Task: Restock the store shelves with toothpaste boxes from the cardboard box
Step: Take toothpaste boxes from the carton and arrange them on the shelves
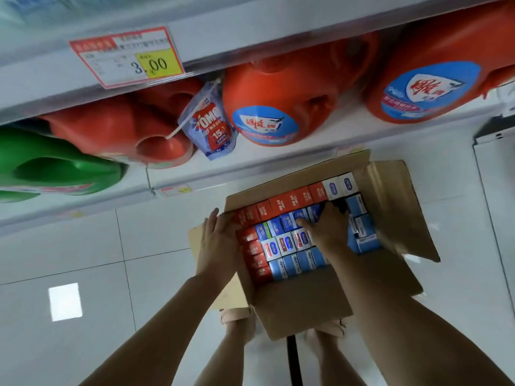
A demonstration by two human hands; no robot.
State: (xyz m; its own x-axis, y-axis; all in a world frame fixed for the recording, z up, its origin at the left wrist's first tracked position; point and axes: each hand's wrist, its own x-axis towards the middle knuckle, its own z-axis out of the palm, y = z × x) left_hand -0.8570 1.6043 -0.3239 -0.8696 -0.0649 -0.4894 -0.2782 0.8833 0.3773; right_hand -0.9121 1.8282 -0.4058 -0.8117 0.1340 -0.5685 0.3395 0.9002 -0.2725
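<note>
Two hands, one cardboard box, roughly thirty toothpaste boxes.

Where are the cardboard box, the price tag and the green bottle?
cardboard box [303,299], head view, near flap.
price tag [156,64], head view, its yellow patch.
green bottle [55,160], head view, its body.

Cardboard box open to you from above | toothpaste boxes packed tight, dark gap at 12 o'clock of your right hand | flaps wall 12 and 3 o'clock | floor free at 9 o'clock
</note>
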